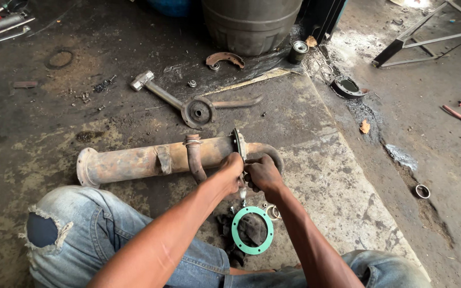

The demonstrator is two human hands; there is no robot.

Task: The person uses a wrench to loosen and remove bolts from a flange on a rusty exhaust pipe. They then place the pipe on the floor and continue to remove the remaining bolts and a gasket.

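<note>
Right now both hands, the left hand and right hand, are closed side by side around the flange joint of the rusty pipe, whose long axis runs leftward across the floor from them, a green gasket lying just below.

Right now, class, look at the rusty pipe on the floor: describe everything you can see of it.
The rusty pipe lies flat on the stained concrete floor, a round flange at its left end, a short curved branch at mid-length, and a flanged joint at its right, where the left hand and right hand grip it.
</note>
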